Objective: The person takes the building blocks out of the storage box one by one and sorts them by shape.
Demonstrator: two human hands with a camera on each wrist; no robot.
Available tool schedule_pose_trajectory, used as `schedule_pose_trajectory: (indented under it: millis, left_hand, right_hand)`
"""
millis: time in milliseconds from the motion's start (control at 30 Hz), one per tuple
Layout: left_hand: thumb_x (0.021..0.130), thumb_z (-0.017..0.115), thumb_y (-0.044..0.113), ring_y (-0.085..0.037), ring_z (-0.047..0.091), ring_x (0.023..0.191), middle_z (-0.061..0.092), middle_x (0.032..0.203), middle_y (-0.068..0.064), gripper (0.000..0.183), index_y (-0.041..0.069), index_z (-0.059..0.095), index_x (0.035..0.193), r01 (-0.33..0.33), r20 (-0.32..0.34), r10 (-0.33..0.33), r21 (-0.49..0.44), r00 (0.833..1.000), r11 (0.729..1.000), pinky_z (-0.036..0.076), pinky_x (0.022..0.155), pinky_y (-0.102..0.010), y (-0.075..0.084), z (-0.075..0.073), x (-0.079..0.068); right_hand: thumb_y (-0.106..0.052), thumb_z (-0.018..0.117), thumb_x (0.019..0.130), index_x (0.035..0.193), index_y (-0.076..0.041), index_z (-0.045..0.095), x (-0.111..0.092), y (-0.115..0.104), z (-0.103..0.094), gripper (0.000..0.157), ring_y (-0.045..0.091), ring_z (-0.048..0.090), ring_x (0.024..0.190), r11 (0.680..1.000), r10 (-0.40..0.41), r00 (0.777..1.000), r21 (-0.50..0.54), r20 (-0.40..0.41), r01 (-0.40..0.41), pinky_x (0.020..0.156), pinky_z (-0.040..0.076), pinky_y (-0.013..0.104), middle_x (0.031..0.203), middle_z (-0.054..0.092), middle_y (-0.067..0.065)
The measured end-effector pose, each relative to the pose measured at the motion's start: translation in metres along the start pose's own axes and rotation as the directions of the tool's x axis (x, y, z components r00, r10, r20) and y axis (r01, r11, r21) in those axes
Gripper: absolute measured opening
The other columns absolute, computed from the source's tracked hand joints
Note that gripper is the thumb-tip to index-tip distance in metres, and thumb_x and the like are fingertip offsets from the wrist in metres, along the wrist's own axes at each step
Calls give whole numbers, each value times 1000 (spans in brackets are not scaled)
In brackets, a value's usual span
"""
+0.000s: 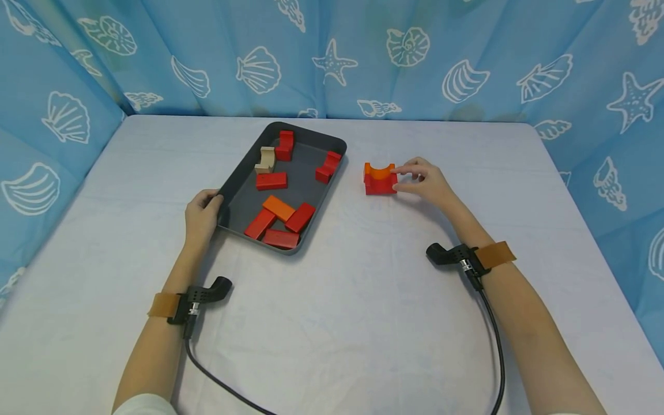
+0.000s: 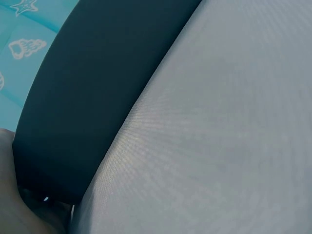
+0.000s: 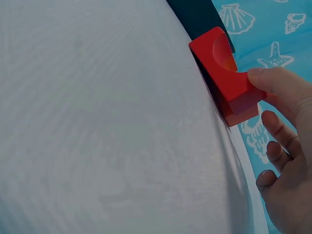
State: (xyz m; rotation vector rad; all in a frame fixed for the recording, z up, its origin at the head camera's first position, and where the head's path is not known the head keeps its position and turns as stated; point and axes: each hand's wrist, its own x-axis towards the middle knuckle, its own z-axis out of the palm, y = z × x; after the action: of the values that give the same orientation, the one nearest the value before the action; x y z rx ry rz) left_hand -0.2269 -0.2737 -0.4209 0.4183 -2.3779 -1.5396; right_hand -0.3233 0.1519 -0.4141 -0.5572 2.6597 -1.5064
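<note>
1. Right up close, a pale sleeve (image 1: 145, 405) is showing at the left forearm, and black cables (image 1: 499, 357) are trailing across the white-covered counter (image 1: 337, 346).
2. Just beyond, black wrist cameras (image 1: 448, 254) are sitting on both forearms, brown straps (image 1: 495, 255) wrapping round them.
3. Now the hands! The left hand (image 1: 202, 216) is gripping the dark grey tray (image 1: 236, 199) by its near left corner, the thumb lying at the rim.
4. Inside the tray's near end, three red blocks (image 1: 300, 217) are clustering round an orange block (image 1: 278, 208), all lying at slants.
5. Over to the right, well apart from the tray's far corner, the right hand (image 1: 425, 178) is pinching at the right end of a red notched block (image 1: 380, 185), its other fingers curling loosely in the wrist view. An orange notched block (image 1: 380, 173) is showing right against the red one, both hollows facing up.
6. Deeper in the tray, a flat red block (image 1: 271, 181) is lying near a pale wooden piece (image 1: 266, 159); red curved pieces (image 1: 285, 145) are resting by the far end and the right wall.
7. Behind everything, a blue curtain (image 1: 358, 29) is hanging, showing white shells and starfish.
</note>
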Motion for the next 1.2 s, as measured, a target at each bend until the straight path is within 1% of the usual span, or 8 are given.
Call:
schedule_pose_trajectory:
  millis: [167, 267, 467, 667, 867, 1000, 1167, 1200]
  left_hand:
    - [91, 45, 14, -16, 48, 91, 56, 106, -15, 30, -5, 57, 109, -2, 1, 2, -2, 1000, 1000, 36, 79, -26, -1, 0, 1]
    - [91, 45, 15, -16, 48, 92, 56, 106, -15, 30, -5, 57, 109, -4, 3, 4, -2, 1000, 1000, 36, 79, -26, -2, 0, 1]
    - [91, 45, 15, -17, 48, 93, 56, 106, -15, 30, -6, 57, 109, -4, 2, 4, 4, 1000, 1000, 36, 80, -26, -2, 0, 1]
    - [91, 45, 15, -16, 48, 92, 56, 105, -15, 30, -6, 57, 109, -1, -2, 1, -4, 1000, 1000, 36, 79, -26, -2, 0, 0]
    - [91, 45, 15, -16, 48, 93, 55, 106, -14, 30, -5, 57, 110, 1, 2, -1, -3, 1000, 1000, 36, 80, -26, -1, 1, 0]
    - [91, 45, 15, -17, 48, 93, 56, 106, -15, 30, -5, 57, 110, 3, 3, -3, 0, 1000, 1000, 36, 80, -27, -1, 1, 1]
    - [91, 45, 15, -16, 48, 92, 56, 106, -14, 30, -5, 57, 109, 3, 1, -3, 5, 1000, 1000, 36, 80, -27, -1, 0, 1]
    - [91, 45, 15, -16, 48, 91, 56, 105, -14, 30, -5, 57, 109, 3, 1, -3, 3, 1000, 1000, 36, 79, -26, -1, 0, 1]
  right_hand:
    - [-17, 70, 79, 108, -4, 65, -1, 4, 0, 33, 20, 39, 79, 1000, 15, 1000, -3, 3, -15, 62, 32, 30, 88, 51, 8]
    - [-19, 69, 79, 109, -5, 64, -1, 4, 1, 34, 21, 39, 77, 1000, 24, 1000, -8, 9, -24, 61, 31, 30, 86, 50, 8]
    - [-16, 69, 79, 111, -5, 63, 1, 6, 2, 35, 21, 39, 75, 999, 49, 999, -2, 22, -49, 58, 30, 29, 84, 49, 7]
    - [-9, 68, 79, 112, -1, 61, 3, 9, 3, 35, 24, 38, 72, 999, 36, 999, 33, 31, -37, 56, 28, 29, 84, 50, 11]
    - [-13, 67, 80, 112, -5, 62, 1, 8, 1, 34, 21, 39, 73, 999, 30, 999, 10, 45, -30, 56, 29, 28, 84, 51, 8]
    - [-15, 67, 81, 113, -5, 61, -1, 6, 0, 34, 22, 39, 74, 1000, 23, 998, 2, 51, -23, 56, 29, 29, 85, 50, 9]
    - [-12, 66, 80, 114, -2, 60, -2, 3, 1, 35, 22, 39, 73, 1000, 28, 998, 12, 50, -28, 55, 28, 28, 85, 50, 10]
    - [-10, 65, 81, 114, -1, 59, -3, -1, 1, 35, 22, 38, 72, 1000, 25, 998, 14, 54, -26, 55, 28, 27, 85, 50, 11]
